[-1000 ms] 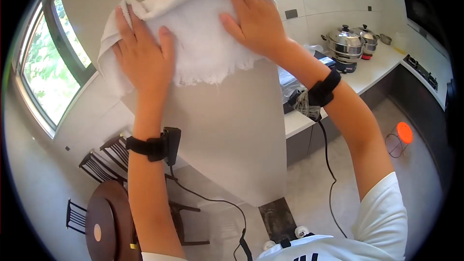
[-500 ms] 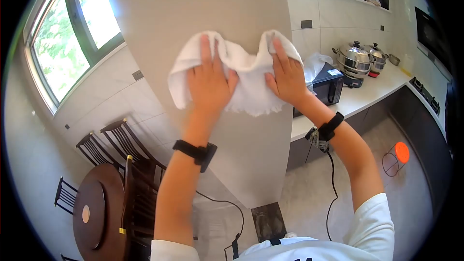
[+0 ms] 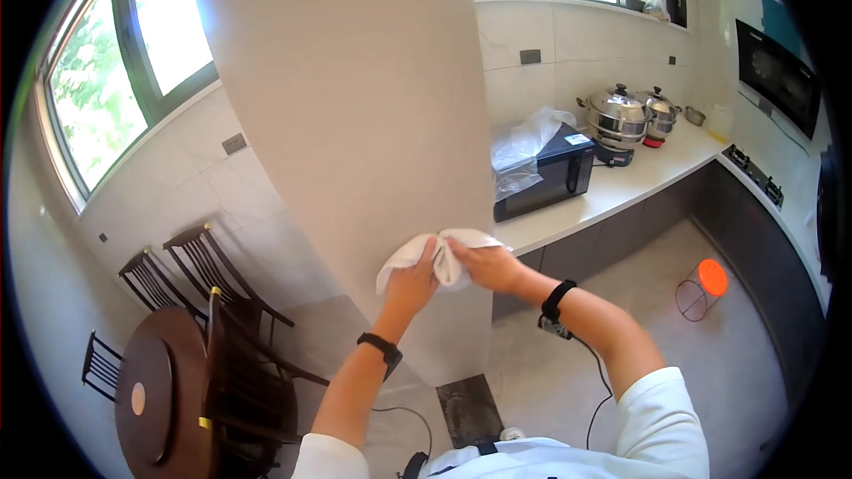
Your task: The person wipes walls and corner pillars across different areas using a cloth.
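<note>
A white cloth (image 3: 441,259) lies bunched against the lower part of a plain beige pillar (image 3: 355,106), with a fold standing up between my hands. My left hand (image 3: 414,282) presses on the cloth's left part, its fingers pointing up. From the right, my right hand (image 3: 482,264) holds the other part, fingers angled toward the left. Both hands are closed on the cloth and close together. Black bands circle both wrists, and a cable hangs from the right one.
A round dark table (image 3: 146,381) with chairs (image 3: 213,266) stands at the lower left. On the right, a counter (image 3: 657,177) carries a black microwave (image 3: 555,179) and steel pots (image 3: 617,115). An orange-topped stool (image 3: 712,278) and a dark mat (image 3: 470,410) are on the floor.
Both hands have moved down the pillar with the cloth and come closer together. The cloth, spread wide before, is now bunched. The view has shifted, showing more of the microwave.
</note>
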